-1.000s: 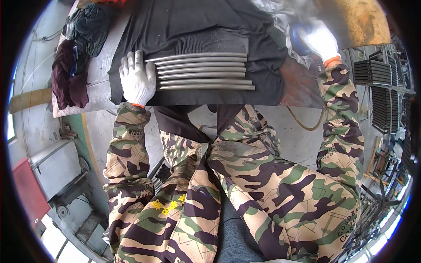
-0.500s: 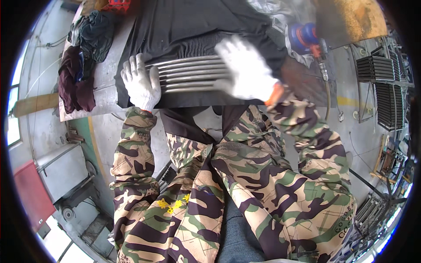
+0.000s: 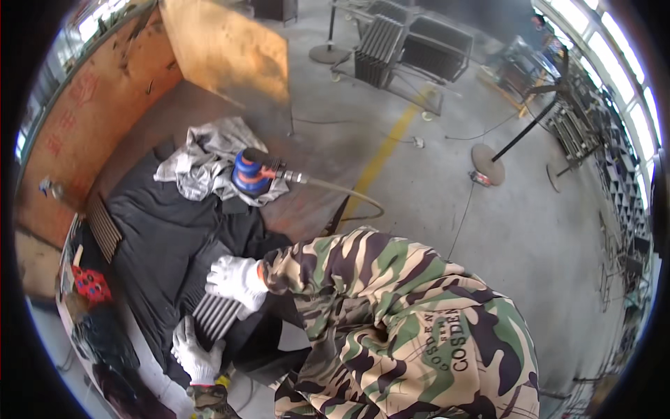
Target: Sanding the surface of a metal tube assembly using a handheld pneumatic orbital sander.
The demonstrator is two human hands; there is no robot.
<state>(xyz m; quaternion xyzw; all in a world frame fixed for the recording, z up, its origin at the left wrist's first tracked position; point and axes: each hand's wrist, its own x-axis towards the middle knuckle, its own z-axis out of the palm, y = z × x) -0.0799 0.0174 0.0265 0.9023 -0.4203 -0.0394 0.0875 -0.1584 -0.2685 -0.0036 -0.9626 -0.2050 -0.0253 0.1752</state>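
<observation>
A row of several grey metal rods point(image 3: 218, 318) lies side by side on a black cloth point(image 3: 164, 237) over the bench. My left hand point(image 3: 195, 355), in a white knit glove, rests at the near end of the row, fingers stretched and thumb apart against the rods. At the other end, my right hand point(image 3: 236, 281), gloved the same way, has its fingers bent over the rods and hides their tips. A dark grey flat patch shows just beyond those fingers; I cannot tell what it is.
A blue and red air sander point(image 3: 252, 171) with a hose sits on a crumpled grey cloth point(image 3: 209, 157). More rods point(image 3: 105, 227) lie at the bench's left. Wooden boards point(image 3: 105, 91) wall its far side. Racks point(image 3: 401, 49) and a stand point(image 3: 488, 164) occupy the floor.
The view has swung to the right, bringing boards, racks and floor into sight. My right hand, blurred before at the rods' right end, is now sharp there. The left hand stays at its end.
</observation>
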